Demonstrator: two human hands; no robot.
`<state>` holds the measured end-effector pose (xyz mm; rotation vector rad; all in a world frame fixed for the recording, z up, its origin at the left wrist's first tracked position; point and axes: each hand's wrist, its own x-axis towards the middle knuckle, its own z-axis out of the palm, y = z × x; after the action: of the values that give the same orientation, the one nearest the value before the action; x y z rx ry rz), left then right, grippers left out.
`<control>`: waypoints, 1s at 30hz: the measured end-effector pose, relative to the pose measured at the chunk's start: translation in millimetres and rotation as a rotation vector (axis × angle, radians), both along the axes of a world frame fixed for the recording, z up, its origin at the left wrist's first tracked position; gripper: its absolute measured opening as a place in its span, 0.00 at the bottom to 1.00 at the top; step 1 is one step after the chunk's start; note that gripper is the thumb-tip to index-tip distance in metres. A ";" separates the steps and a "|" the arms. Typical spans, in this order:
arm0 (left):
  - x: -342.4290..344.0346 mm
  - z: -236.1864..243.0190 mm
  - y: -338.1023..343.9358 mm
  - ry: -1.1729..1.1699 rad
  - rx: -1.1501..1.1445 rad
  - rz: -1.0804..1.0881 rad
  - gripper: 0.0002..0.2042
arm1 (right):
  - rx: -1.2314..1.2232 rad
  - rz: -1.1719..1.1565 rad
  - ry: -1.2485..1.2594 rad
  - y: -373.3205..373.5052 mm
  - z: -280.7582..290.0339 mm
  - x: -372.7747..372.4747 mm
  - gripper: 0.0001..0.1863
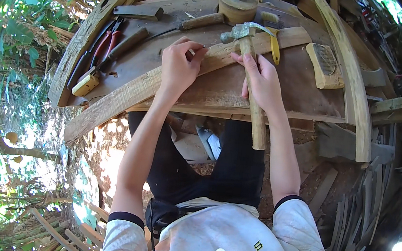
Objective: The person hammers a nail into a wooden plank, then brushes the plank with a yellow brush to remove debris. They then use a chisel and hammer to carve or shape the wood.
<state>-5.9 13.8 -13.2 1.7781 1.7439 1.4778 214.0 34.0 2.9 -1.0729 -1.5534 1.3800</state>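
Note:
My left hand [180, 68] is over a pale wooden strip [114, 99] that lies slanted across the bench, fingertips pinching a small dark item, possibly a nail. My right hand [261, 83] grips the wooden handle of a hammer [255, 132], whose metal head [240, 32] rests above the strip. Beside it lies a yellow-handled brush [275, 47]. A long wooden-handled tool [201, 22] lies behind my left hand.
The wooden bench [304, 103] holds red-handled pliers [104, 43], a metal blade [137, 12], a round wooden piece [237, 9] and a wooden block [326, 68]. A curved pole [361, 125] crosses the right side. Foliage [23, 23] is at left, loose slats [366, 206] at lower right.

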 end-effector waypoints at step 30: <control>5.2 -2.6 -0.8 0.152 0.049 0.003 0.05 | 0.169 0.111 -0.263 -19.6 42.1 -1.7 0.21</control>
<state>-0.6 13.0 -15.9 1.9600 1.7952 1.4325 212.3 14.3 45.0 -1.1117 -1.9096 1.1889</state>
